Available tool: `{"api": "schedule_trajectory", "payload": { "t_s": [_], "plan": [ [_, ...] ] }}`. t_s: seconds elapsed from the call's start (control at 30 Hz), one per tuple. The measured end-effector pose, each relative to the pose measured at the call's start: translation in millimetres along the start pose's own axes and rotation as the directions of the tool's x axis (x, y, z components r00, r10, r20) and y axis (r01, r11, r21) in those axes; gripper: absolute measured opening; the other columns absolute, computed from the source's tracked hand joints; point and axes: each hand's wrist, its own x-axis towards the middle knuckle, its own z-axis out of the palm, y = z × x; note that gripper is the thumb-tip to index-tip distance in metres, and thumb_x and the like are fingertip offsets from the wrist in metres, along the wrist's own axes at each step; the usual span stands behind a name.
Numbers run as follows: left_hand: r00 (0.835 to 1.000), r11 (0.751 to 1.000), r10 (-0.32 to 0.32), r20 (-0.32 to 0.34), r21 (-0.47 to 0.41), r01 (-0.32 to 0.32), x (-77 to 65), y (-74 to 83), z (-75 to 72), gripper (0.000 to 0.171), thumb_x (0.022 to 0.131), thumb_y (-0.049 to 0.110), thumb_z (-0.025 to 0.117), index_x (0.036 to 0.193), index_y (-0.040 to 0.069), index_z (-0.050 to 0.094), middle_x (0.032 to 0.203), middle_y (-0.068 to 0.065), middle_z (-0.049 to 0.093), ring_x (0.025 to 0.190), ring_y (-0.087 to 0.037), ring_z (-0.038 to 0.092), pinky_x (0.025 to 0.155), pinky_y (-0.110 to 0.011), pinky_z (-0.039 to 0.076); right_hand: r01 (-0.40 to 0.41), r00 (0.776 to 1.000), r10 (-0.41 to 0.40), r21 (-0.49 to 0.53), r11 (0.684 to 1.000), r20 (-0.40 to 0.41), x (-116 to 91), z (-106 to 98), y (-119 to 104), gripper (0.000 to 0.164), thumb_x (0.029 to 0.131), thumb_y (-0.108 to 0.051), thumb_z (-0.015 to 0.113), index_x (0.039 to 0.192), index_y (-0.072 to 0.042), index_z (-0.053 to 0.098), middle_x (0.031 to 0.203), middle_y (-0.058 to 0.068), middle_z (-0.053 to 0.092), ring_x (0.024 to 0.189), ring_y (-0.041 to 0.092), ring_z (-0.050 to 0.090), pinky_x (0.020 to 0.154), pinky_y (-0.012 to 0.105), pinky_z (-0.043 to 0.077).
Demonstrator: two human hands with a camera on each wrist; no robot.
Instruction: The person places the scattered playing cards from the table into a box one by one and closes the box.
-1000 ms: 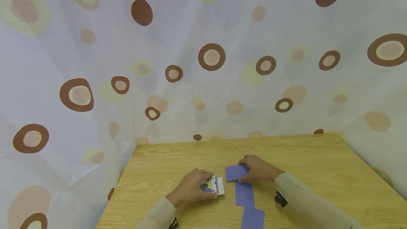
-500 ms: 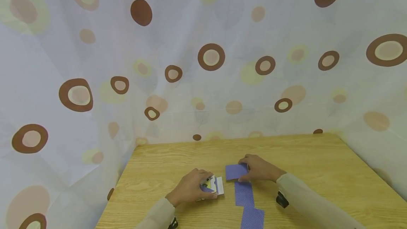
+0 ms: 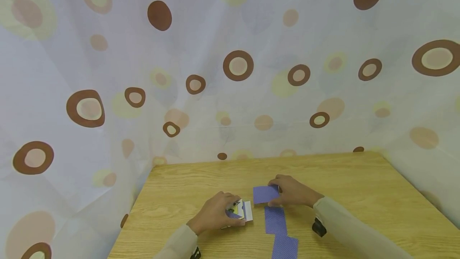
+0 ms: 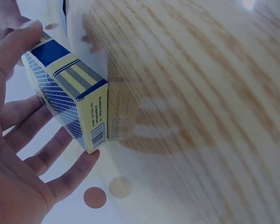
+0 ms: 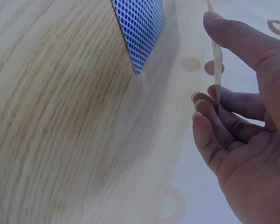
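Handling of box and cards at the table. The box is gripped at the table by the left hand, with the thumb set against one side and the fingertips against the opposite one; its pale flap is turned toward the right hand. By the right hand a blue card is pinched between thumb and fingers; whether it is single or a thin stack cannot be told from the edge-on view. Just below it lie the far card and the near card, their ends meeting; any overlap cannot be made out. The box is judged light and of thin board, so its edges are best held gently: the broad faces would probably be dented by a hard squeeze. The flap is likely to be creased if used as a grip. The cards are judged light, springy and slick. A card is best taken by opposite edges, as bending is probably caused by too firm a pinch and sliding by too loose a one.
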Motion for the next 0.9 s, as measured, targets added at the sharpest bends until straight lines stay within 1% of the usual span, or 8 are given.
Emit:
{"api": "schedule_trajectory", "payload": {
  "t_s": [0.2, 0.4, 0.63, 0.9],
  "plan": [
    [1.000, 1.000, -0.005, 0.002, -0.007, 0.005, 0.2, -0.3, 0.0, 0.080, 0.082, 0.066, 0.077, 0.142, 0.014, 0.063, 0.137, 0.002, 0.063, 0.112, -0.013, 0.056, 0.086, -0.030, 0.049, 0.001, 1.000, -0.001, 0.009, 1.000, -0.002, 1, 0, -3, 0.062, 0.083, -0.041, 0.087, 0.127, -0.002, 0.068, 0.101, -0.001, 0.059, 0.082, 0.014, 0.051, 0.069, 0.031, 0.046],
    [1.000, 1.000, 0.003, -0.007, -0.014, -0.003, -0.9, -1.2, 0.7, 0.079, 0.083, 0.064, 0.077, 0.142, 0.014, 0.063, 0.137, 0.001, 0.064, 0.110, -0.012, 0.056, 0.083, -0.028, 0.048, 0.010, 1.000, -0.010, 0.001, 1.000, -0.008, 1, -1, -6, 0.062, 0.084, -0.041, 0.086, 0.127, -0.002, 0.068, 0.100, -0.002, 0.059, 0.082, 0.014, 0.051, 0.069, 0.031, 0.046],
    [1.000, 1.000, 0.001, -0.004, -0.012, -0.001, -0.6, -1.6, 1.5, 0.080, 0.082, 0.066, 0.077, 0.143, 0.015, 0.062, 0.137, 0.002, 0.063, 0.110, -0.011, 0.055, 0.083, -0.027, 0.048, -0.002, 1.000, 0.002, 0.000, 1.000, 0.000, 1, -1, -9, 0.061, 0.085, -0.042, 0.085, 0.129, -0.005, 0.067, 0.102, -0.004, 0.058, 0.084, 0.014, 0.052, 0.071, 0.032, 0.046],
    [1.000, 1.000, 0.001, -0.005, -0.009, -0.001, 0.0, -2.0, 1.0, 0.080, 0.083, 0.066, 0.076, 0.143, 0.015, 0.062, 0.137, 0.002, 0.064, 0.108, -0.010, 0.055, 0.082, -0.027, 0.048, 0.015, 1.000, -0.015, 0.021, 1.000, 0.004, -1, -3, -17, 0.061, 0.085, -0.044, 0.084, 0.130, -0.006, 0.067, 0.101, -0.004, 0.058, 0.084, 0.014, 0.052, 0.071, 0.032, 0.047]
  ]
}}
